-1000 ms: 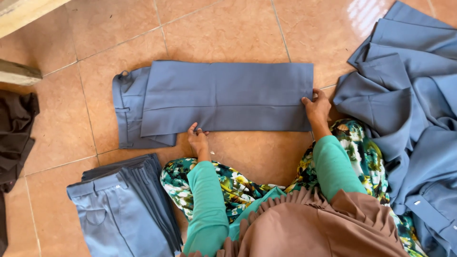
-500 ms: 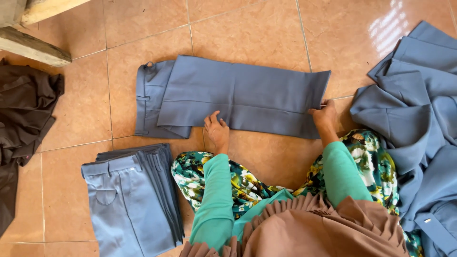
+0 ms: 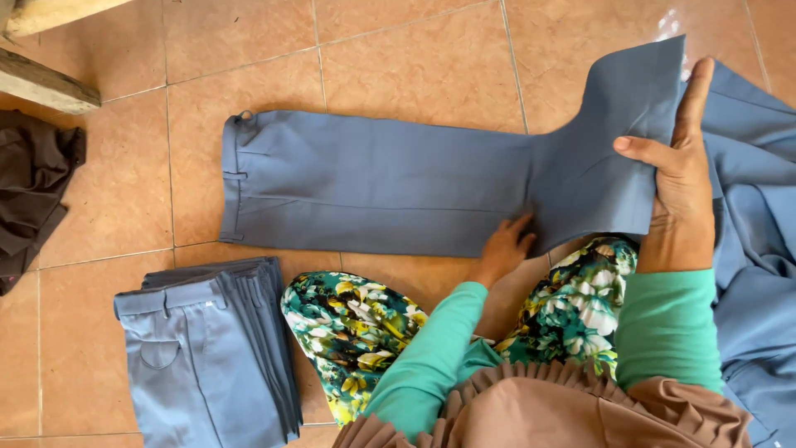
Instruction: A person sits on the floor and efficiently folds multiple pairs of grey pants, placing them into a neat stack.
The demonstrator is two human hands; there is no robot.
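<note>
Head view: trousers between hands (right lifting hem).

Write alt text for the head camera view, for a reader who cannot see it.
A seated person's right hand lifts the leg end of blue-grey trousers spread on a tiled floor, while the left hand presses them flat. A stack of folded trousers lies nearby on the person's left, and a loose pile of blue-grey cloth on the right.

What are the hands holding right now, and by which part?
The right hand grips the lifted leg end of the blue-grey cloth trousers, thumb in front. The left hand only presses flat on their lower edge at the bend.
</note>
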